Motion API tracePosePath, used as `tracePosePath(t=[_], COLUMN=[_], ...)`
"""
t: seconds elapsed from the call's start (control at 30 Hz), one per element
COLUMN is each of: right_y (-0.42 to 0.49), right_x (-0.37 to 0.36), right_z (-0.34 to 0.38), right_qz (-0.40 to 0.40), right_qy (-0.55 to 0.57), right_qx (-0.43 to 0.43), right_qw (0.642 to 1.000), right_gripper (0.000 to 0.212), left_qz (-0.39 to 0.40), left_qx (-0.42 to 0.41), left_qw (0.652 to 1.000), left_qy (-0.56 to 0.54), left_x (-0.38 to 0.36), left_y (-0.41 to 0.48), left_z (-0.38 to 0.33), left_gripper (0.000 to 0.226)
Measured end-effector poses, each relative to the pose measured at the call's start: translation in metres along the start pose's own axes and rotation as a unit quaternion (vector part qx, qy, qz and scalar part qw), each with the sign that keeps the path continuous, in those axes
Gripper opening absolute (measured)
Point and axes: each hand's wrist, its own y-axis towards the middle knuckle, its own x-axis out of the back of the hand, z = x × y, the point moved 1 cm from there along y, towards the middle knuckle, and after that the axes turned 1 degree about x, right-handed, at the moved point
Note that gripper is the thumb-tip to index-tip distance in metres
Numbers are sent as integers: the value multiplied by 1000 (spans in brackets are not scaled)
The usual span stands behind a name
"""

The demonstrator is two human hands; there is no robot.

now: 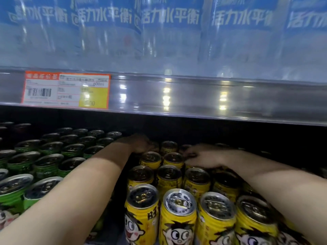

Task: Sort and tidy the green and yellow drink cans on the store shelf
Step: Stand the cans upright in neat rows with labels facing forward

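Note:
Yellow cans [178, 214] with a cartoon face stand in rows on the right half of the lower shelf. Green cans [47, 165] fill the left half. My left hand [139, 143] reaches deep into the shadow at the back, its fingers curled round a yellow can [156, 146] in the rear row. My right hand [201, 159] lies over the yellow cans further right. Its thumb and bent fingers grip the top of a rear yellow can [184, 150]. My forearms hide part of both groups.
The metal edge of the upper shelf [194, 96] hangs low over the cans and carries an orange price tag [66, 90]. Water bottles with blue labels [169, 29] stand on that shelf. A narrow dark gap [122, 175] separates green cans from yellow.

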Motion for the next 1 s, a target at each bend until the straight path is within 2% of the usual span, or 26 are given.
tracePosePath(t=[0.1,0.2,0.33,0.4,0.53,0.63,0.77,0.9,1.0], right_y=[-23,-29,-41,-53,-71,-82,-90,-101,-115], right_x=[-8,-10,-7,0,14,14,6,10,23], right_z=[-3,-12,-28,-39,-77,-86,-79,-90,-105], right_qz=[30,6,-26,-40,-29,-2,5,20,-29], right_qy=[12,8,9,32,69,41,16,74,94], right_qx=[-10,-31,-25,-42,-128,-159,-145,-139,-140], right_qw=[999,999,999,998,989,986,989,987,985], right_gripper=[50,46,36,40,42,41,43,41,42], left_qz=[15,46,101,115,93,81,102,96,97], left_qx=[-15,-71,-110,-112,-97,-89,-109,-121,-126], left_qw=[1000,995,989,987,991,993,988,986,987], left_qy=[-2,-58,6,27,12,10,-26,62,34], left_x=[3,6,-7,-17,-25,-24,-37,-52,-51], left_y=[-18,-45,-69,-75,-81,-83,-87,-79,-80], left_z=[-25,-60,-85,-82,-76,-94,-125,-127,-126], left_gripper=[49,44,53,59,61,62,71,69,62])
